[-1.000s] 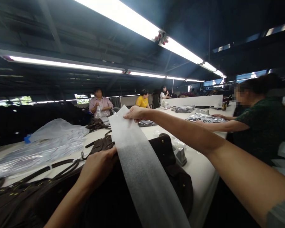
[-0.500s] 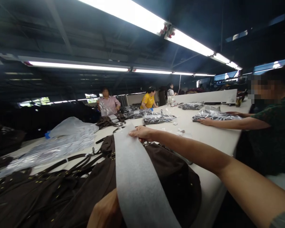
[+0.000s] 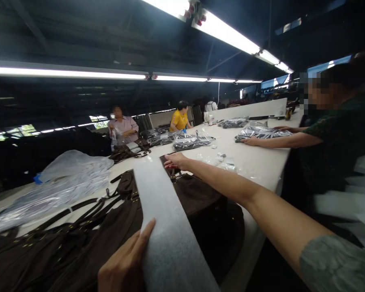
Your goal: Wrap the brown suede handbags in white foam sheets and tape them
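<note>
A long strip of white, semi-translucent wrapping sheet (image 3: 167, 219) lies lengthwise over a dark brown bag (image 3: 197, 190). My left hand (image 3: 127, 259) is at the strip's left edge, its thumb on top and its other fingers hidden beneath. Beyond the strip's far right edge, my right hand (image 3: 174, 161) has its fingers closed on a dark brown strap (image 3: 163, 159) of the bag. Brass-coloured hardware shows on the bag near that hand.
More dark brown bags (image 3: 48, 259) with straps lie at left. Clear plastic bags (image 3: 76, 174) are spread on the white table (image 3: 261, 162). Plastic-wrapped bundles (image 3: 191, 141) lie farther back. A co-worker (image 3: 337, 121) at right handles another wrapped bundle (image 3: 258, 133); other people stand beyond.
My right hand has let go of the strip's far end and taken the brown strap beside it. My left thumb now shows on the strip. The view has shifted right.
</note>
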### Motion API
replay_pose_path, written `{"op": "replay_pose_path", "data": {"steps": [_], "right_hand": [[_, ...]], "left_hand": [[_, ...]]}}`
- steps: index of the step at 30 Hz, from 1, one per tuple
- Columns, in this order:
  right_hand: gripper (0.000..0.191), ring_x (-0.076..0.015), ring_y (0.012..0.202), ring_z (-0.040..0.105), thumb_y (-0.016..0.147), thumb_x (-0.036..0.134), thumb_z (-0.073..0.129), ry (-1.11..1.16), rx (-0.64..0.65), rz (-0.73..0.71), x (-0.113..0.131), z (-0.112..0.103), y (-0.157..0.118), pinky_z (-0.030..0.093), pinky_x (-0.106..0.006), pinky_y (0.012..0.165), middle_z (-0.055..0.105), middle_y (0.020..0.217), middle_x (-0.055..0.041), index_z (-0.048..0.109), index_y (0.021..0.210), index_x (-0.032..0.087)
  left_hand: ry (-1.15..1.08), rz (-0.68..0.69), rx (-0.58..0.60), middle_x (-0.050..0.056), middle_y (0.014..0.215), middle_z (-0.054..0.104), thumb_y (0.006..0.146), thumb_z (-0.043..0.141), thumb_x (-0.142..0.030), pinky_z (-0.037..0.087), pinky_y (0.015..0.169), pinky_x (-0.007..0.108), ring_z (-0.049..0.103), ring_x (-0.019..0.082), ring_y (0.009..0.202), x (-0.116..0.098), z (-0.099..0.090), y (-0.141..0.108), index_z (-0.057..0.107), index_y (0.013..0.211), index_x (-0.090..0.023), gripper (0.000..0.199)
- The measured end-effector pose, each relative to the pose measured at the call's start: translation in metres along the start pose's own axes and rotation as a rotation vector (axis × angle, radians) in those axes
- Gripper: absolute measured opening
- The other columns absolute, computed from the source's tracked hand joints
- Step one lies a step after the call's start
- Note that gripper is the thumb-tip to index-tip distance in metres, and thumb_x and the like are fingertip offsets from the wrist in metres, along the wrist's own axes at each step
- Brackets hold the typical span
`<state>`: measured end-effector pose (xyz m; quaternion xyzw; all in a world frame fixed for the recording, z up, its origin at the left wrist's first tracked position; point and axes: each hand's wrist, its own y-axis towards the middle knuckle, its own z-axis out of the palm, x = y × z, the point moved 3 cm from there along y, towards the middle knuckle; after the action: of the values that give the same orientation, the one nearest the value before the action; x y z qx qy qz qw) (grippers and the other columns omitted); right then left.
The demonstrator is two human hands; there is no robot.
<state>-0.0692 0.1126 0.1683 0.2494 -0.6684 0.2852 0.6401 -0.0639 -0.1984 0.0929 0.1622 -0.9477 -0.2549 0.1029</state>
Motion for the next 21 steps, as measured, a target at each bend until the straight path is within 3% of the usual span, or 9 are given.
{"op": "replay_pose_path", "data": {"steps": [3, 5, 7, 8, 10, 13, 15, 18, 21], "right_hand": [[0.031, -0.0057, 0.059, 0.057, 0.085, 0.024, 0.068, 0.008, -0.006, -0.113, 0.005, -0.008, -0.021, 0.048, -0.015, 0.053, 0.063, 0.086, -0.0022, 0.059, 0.111, 0.011], [0.026, -0.0050, 0.066, 0.059, 0.084, 0.021, 0.068, 0.035, 0.050, -0.278, 0.013, -0.018, -0.057, 0.048, -0.013, 0.059, 0.064, 0.090, -0.0011, 0.063, 0.108, 0.014], [0.015, -0.0057, 0.068, 0.060, 0.087, 0.023, 0.063, 0.080, 0.250, -0.472, 0.020, -0.027, -0.109, 0.049, -0.014, 0.061, 0.065, 0.086, -0.0011, 0.067, 0.096, 0.012], [0.017, -0.0057, 0.067, 0.060, 0.087, 0.027, 0.064, 0.100, 0.387, -0.501, 0.020, -0.031, -0.138, 0.049, -0.014, 0.060, 0.066, 0.085, -0.0007, 0.068, 0.096, 0.013], [0.027, -0.0075, 0.062, 0.062, 0.085, 0.036, 0.065, 0.083, 0.719, -0.354, 0.006, -0.032, -0.191, 0.049, -0.017, 0.056, 0.068, 0.083, -0.0018, 0.068, 0.099, 0.013], [0.053, -0.0089, 0.061, 0.064, 0.078, 0.045, 0.072, 0.160, 0.966, -0.009, -0.042, -0.022, -0.237, 0.051, -0.020, 0.058, 0.067, 0.081, -0.0006, 0.059, 0.121, 0.017], [0.064, -0.0105, 0.060, 0.065, 0.072, 0.047, 0.077, 0.233, 0.987, 0.126, -0.082, -0.008, -0.239, 0.052, -0.022, 0.059, 0.068, 0.081, -0.0002, 0.053, 0.125, 0.019], [0.057, -0.0138, 0.060, 0.065, 0.069, 0.052, 0.077, 0.324, 0.894, 0.249, -0.129, 0.015, -0.209, 0.051, -0.024, 0.058, 0.068, 0.076, -0.0032, 0.057, 0.108, 0.015], [0.033, -0.0140, 0.064, 0.065, 0.080, 0.042, 0.070, 0.360, 0.793, 0.365, -0.140, 0.033, -0.167, 0.050, -0.026, 0.064, 0.068, 0.075, -0.0056, 0.061, 0.091, 0.012]], "left_hand": [[0.003, -0.064, 0.000, 0.001, 0.132, 0.059, 0.089, 0.033, -0.011, 0.052, 0.075, 0.028, 0.063, 0.021, 0.108, 0.002, -0.006, 0.008, 0.041, 0.140, -0.035, 0.057], [-0.006, -0.115, 0.001, 0.001, 0.133, 0.058, 0.089, 0.031, -0.012, 0.051, 0.074, 0.028, 0.063, 0.021, 0.109, 0.004, -0.011, 0.019, 0.043, 0.139, -0.032, 0.055], [-0.003, -0.177, 0.027, 0.002, 0.132, 0.059, 0.089, 0.032, -0.016, 0.049, 0.072, 0.030, 0.064, 0.023, 0.106, 0.009, -0.019, 0.036, 0.043, 0.138, -0.031, 0.052], [0.002, -0.212, 0.049, 0.002, 0.128, 0.062, 0.089, 0.033, -0.019, 0.048, 0.071, 0.031, 0.065, 0.024, 0.102, 0.011, -0.024, 0.047, 0.044, 0.137, -0.031, 0.051], [0.026, -0.283, 0.094, 0.004, 0.115, 0.068, 0.089, 0.035, -0.026, 0.044, 0.068, 0.033, 0.066, 0.027, 0.091, 0.018, -0.036, 0.072, 0.046, 0.134, -0.032, 0.047], [0.078, -0.348, 0.110, 0.007, 0.101, 0.071, 0.090, 0.033, -0.035, 0.037, 0.063, 0.033, 0.064, 0.031, 0.085, 0.028, -0.055, 0.111, 0.048, 0.132, -0.029, 0.045], [0.110, -0.347, 0.092, 0.010, 0.101, 0.070, 0.090, 0.032, -0.037, 0.034, 0.063, 0.032, 0.062, 0.031, 0.087, 0.032, -0.066, 0.132, 0.049, 0.132, -0.027, 0.046], [0.147, -0.372, 0.008, 0.010, 0.095, 0.069, 0.088, 0.034, -0.035, 0.034, 0.063, 0.031, 0.059, 0.027, 0.080, 0.034, -0.081, 0.152, 0.051, 0.131, -0.027, 0.047], [0.120, -0.419, -0.142, 0.007, 0.085, 0.068, 0.085, 0.042, -0.037, 0.037, 0.066, 0.032, 0.057, 0.024, 0.074, 0.035, -0.095, 0.153, 0.056, 0.126, -0.029, 0.045]]}}
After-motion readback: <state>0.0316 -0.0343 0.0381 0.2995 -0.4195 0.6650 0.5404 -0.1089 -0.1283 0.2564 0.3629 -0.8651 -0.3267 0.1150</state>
